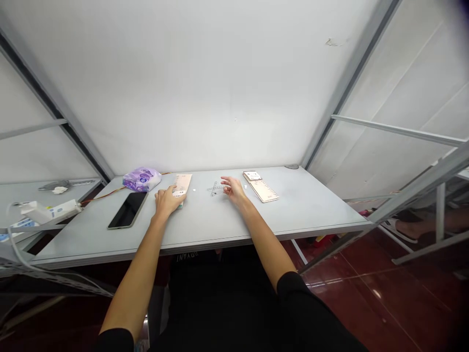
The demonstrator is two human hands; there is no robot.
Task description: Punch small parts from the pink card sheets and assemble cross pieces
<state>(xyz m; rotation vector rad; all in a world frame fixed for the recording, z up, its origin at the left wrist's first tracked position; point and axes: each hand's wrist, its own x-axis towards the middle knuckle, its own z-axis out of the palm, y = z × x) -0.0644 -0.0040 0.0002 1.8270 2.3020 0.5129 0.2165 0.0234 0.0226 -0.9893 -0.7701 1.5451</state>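
Note:
My left hand [167, 199] lies over the near left side of a long pink card pack [183, 182], thumb across its face and fingers along its edge. A bit of green shows under the pack's near end. Between my hands, thin clear rulers [215, 188] with dark markings rest on the table, one crossing the other. My right hand [234, 189] is just right of them, fingers curved and apart; whether a fingertip touches the clear plastic is hard to see. Right of that hand lies another pink card pack [266, 189] with ruler-like marks and a white piece [252, 175] at its far end.
A black-screened phone [128, 210] and a purple tissue pack [141, 179] occupy the left of the grey table [212, 225]. A grey flat object [292, 166] sits at the far right corner. Further left, a white power strip [60, 211] has cables. Metal frame posts flank both sides.

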